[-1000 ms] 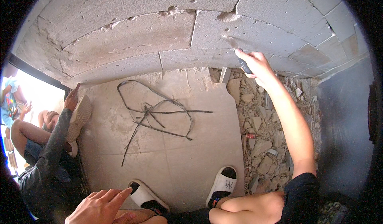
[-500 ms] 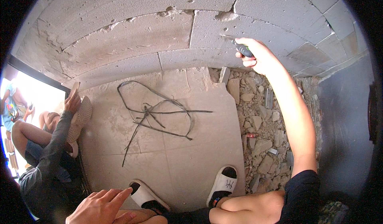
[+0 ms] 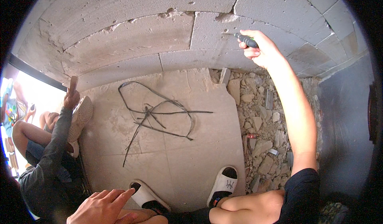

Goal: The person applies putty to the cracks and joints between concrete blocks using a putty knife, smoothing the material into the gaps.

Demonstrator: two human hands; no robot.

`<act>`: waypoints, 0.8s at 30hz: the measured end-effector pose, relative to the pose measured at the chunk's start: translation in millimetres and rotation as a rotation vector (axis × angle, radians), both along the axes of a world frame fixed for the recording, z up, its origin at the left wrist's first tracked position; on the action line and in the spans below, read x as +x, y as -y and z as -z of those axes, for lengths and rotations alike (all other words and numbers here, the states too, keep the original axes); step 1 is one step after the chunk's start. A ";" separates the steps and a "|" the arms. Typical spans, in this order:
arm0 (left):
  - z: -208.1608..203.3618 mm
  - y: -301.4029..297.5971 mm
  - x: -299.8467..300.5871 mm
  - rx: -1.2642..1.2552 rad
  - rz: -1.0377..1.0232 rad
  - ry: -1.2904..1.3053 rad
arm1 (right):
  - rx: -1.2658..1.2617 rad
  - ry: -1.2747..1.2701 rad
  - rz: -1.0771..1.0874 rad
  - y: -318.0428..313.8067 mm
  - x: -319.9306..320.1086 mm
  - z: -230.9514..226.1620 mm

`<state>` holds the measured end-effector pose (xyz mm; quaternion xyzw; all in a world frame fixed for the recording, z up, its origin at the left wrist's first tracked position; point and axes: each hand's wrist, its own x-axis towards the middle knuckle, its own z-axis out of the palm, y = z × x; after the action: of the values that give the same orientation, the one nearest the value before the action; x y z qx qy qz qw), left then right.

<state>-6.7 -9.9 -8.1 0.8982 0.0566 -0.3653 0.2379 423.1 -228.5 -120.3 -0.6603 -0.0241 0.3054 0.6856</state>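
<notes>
My right hand (image 3: 261, 50), its arm stretched out, is wrapped around a screwdriver (image 3: 249, 40) with a black handle and green marks. The screwdriver's thin shaft points left at the grey block wall (image 3: 211, 26), beside a small round hole (image 3: 226, 30). Whether its tip touches the block or has gone into it, I cannot tell. Low on the left, my left hand (image 3: 99, 206) lies over my knee with its fingers stretched out and nothing in it.
Black cord (image 3: 147, 112) lies loosely coiled on the tiled floor (image 3: 187, 152). Broken rubble (image 3: 261, 144) fills a strip along the right, beside a dark grey panel (image 3: 347, 124). At left another person's hand (image 3: 71, 100) grips a flat wooden-looking piece (image 3: 73, 84); someone else sits behind.
My right hand has shifted slightly right and up with the screwdriver, whose handle now lies flatter. The other person's hand has tilted the flat piece more upright. My left hand has barely moved.
</notes>
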 end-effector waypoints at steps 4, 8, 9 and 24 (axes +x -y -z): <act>2.2 -1.4 -2.8 -0.017 -0.008 0.022 | 0.036 0.027 -0.028 5.3 4.0 -11.8; 4.1 -2.1 -3.3 -0.014 -0.002 0.022 | 0.050 0.006 -0.010 7.0 5.3 -11.1; 4.5 -2.3 -3.5 -0.014 0.002 0.029 | 0.051 -0.001 0.001 7.1 5.4 -10.2; 3.6 -0.4 -0.6 0.019 0.027 -0.042 | 0.057 0.140 -0.090 19.8 2.3 -43.2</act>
<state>-7.3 -9.6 -11.6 0.8933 0.0531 -0.3865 0.2231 425.4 -248.3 -77.1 -0.6586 -0.1103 0.2882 0.6864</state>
